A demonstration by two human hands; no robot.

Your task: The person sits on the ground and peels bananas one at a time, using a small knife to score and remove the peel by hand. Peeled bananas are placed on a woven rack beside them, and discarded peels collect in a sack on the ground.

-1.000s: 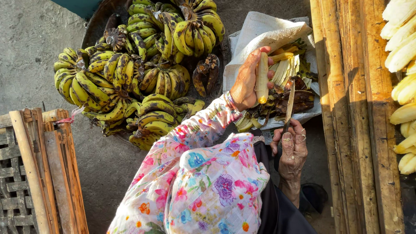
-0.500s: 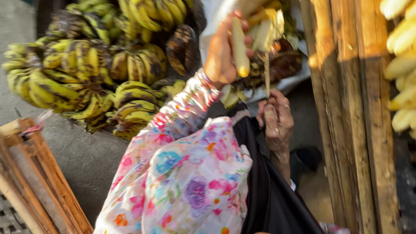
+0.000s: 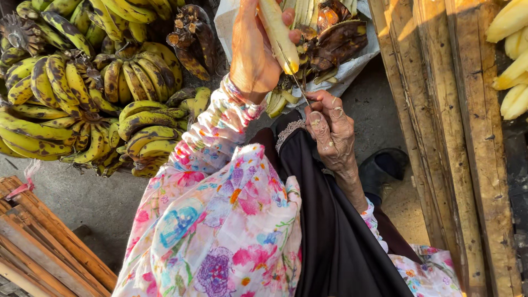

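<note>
The peeled banana (image 3: 279,34) stood nearly upright near the top of the view, pale yellow and bare of skin along its visible length, with its lower tip pointing down toward the person's lap. The left hand (image 3: 254,52) was wrapped around it from the left, fingers curled shut over its upper part and the thumb pressed against its right side, so the fruit was gripped firmly and held off the ground. Just below and to the right, the right hand (image 3: 330,132) was closed around the handle of a thin knife (image 3: 294,77), whose narrow blade slanted up and left to meet the lower end of the banana. The two hands were near each other but not touching; the banana lay above the right hand and inside the left.

Behind the banana, a heap of dark peels (image 3: 335,33) lay on a white sack (image 3: 352,69) spread on the ground. To the left, bunches of unpeeled bananas (image 3: 82,93), yellow with heavy black spotting, were piled on the ground. The left arm wore a floral sleeve (image 3: 214,137), and a black cloth (image 3: 330,236) covered the lap. Wooden planks (image 3: 440,137) ran along the right side, with more peeled bananas (image 3: 511,60) beyond them at the edge. A slatted wooden crate (image 3: 44,247) sat at the lower left.
</note>
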